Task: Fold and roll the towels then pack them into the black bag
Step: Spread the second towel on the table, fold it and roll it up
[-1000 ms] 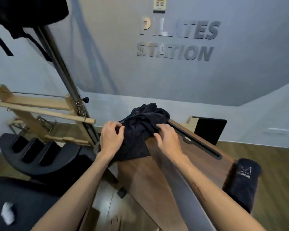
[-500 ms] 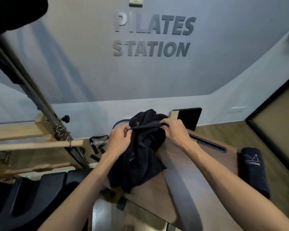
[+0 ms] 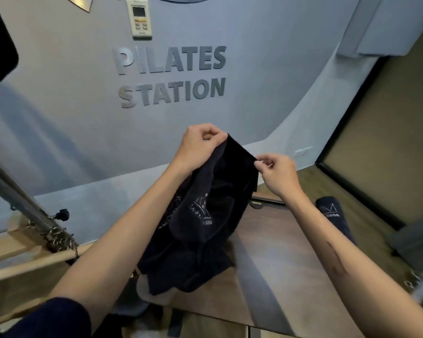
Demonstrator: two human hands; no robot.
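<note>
A dark navy towel (image 3: 200,223) with white logo stitching hangs crumpled from both my hands, lifted above the brown wooden table (image 3: 274,269); its lower folds still rest on the table's left edge. My left hand (image 3: 200,145) pinches one top corner of the towel. My right hand (image 3: 276,174) pinches the other end of the same top edge, which is stretched taut between them. A second navy towel (image 3: 332,215), rolled up, lies at the table's far right edge. The black bag is not in view.
A grey wall with "PILATES STATION" lettering (image 3: 171,76) and a remote holder (image 3: 139,17) stands straight ahead. Wooden and metal pilates equipment (image 3: 34,230) with chains sits to the left. A dark-framed panel (image 3: 386,147) is on the right.
Both hands have raised the towel from the table and moved apart along its top edge, so it now hangs open. My view has tilted up and shifted left.
</note>
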